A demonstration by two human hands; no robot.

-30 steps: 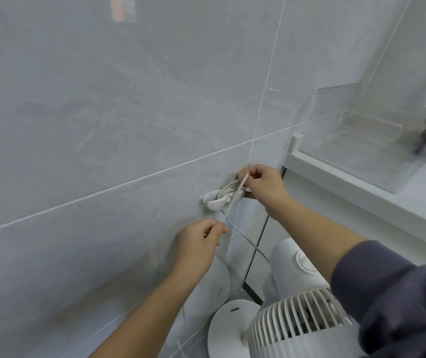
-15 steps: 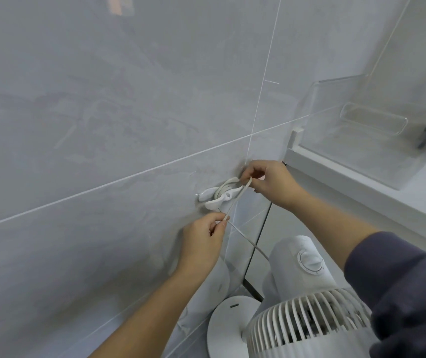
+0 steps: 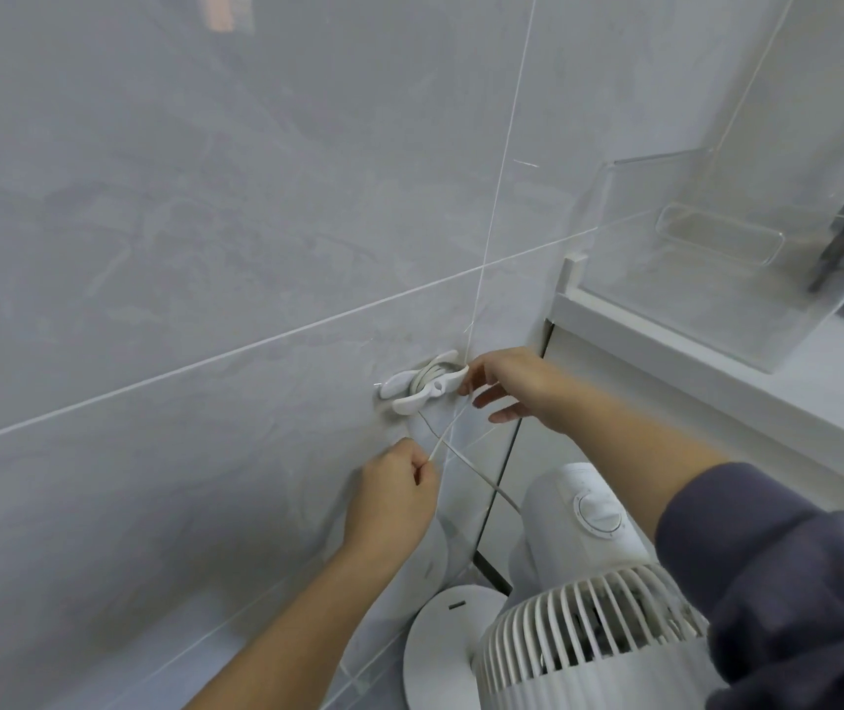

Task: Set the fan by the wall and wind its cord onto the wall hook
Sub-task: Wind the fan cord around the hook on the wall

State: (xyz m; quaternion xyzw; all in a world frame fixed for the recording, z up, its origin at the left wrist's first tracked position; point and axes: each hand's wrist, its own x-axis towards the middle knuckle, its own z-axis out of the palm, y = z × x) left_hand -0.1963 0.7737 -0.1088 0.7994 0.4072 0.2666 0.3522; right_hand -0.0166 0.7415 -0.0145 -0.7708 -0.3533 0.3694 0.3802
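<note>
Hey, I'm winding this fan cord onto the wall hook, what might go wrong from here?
1. Only the left hand pinches the cord; the right hand has its fingers spread beside the hook, so the loops there may slacken and slip off.
2. The cord runs down toward the fan below; pulling hard could tug or tip it.
3. Strong pulls might loosen the hook from the tiled wall.

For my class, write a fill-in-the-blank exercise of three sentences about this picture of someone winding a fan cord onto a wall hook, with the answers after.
1. The cord is pinched in the fingers of the ____ hand.
2. The right hand, fingers spread, is beside the white ____ on the tiled wall.
3. The fan standing below the hands is ____ in colour.

Missing words: left; hook; white
</note>
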